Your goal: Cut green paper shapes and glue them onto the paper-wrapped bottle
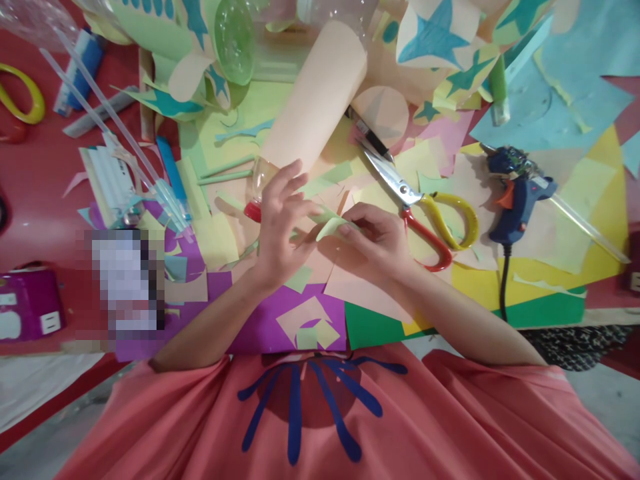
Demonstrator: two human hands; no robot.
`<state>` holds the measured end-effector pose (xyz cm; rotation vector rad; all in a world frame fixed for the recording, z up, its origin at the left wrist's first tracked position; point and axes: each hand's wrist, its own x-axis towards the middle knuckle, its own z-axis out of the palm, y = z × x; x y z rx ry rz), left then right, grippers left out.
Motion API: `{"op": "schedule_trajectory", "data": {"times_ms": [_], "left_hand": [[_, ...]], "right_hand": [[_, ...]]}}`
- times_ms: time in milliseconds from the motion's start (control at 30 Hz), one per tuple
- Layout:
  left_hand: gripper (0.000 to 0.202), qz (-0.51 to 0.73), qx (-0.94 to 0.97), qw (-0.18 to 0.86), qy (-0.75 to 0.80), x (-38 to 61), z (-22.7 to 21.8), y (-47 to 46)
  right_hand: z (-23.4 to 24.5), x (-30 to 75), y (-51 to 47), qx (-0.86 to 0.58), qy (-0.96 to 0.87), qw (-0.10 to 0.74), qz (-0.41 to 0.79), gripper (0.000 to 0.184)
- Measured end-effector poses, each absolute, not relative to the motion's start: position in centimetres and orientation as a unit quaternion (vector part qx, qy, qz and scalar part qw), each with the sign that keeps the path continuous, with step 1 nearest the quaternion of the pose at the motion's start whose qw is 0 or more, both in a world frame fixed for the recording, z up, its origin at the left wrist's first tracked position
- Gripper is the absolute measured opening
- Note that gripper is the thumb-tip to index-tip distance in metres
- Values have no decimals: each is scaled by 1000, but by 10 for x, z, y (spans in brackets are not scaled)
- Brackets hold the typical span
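Both hands meet over the paper scraps at the table's middle. My right hand (376, 235) pinches a small strip of light green paper (334, 225) between thumb and fingers. My left hand (281, 223) touches the same strip with its thumb and lower fingers, while its upper fingers spread upward. Just behind the left hand lies a plastic bottle wrapped in peach paper (316, 100), its red cap (253, 211) beside my left wrist.
Scissors with yellow and red handles (425, 208) lie right of my hands. A blue glue gun (515, 193) rests further right, its cord running toward me. Glue sticks (115, 127) and paper cutouts with blue stars (440, 37) cover the back. Coloured sheets overlap everywhere.
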<state>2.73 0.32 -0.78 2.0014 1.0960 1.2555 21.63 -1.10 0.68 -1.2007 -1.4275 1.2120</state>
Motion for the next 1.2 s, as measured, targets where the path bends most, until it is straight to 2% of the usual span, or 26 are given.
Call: {"op": "schedule_trajectory", "data": {"times_ms": [100, 233, 333, 567, 767, 967, 1200], "left_hand": [[23, 444, 790, 226, 358, 24, -12, 6], [40, 400, 827, 196, 343, 23, -11, 7], [45, 381, 839, 201, 333, 24, -7, 7], [40, 340, 832, 271, 346, 23, -2, 7], [53, 372, 856, 217, 286, 25, -12, 10], [52, 378, 850, 197, 309, 30, -16, 6], [64, 322, 853, 239, 334, 32, -16, 0]], "right_hand": [[5, 215, -11, -482, -530, 458, 526, 29], [7, 215, -8, -460, -484, 478, 571, 42], [10, 216, -5, -451, -465, 482, 590, 42], [10, 219, -3, -419, -433, 484, 634, 35], [6, 210, -7, -383, -332, 523, 685, 33], [5, 206, -7, -350, -301, 549, 697, 26], [10, 206, -6, -435, -316, 538, 649, 37]]}}
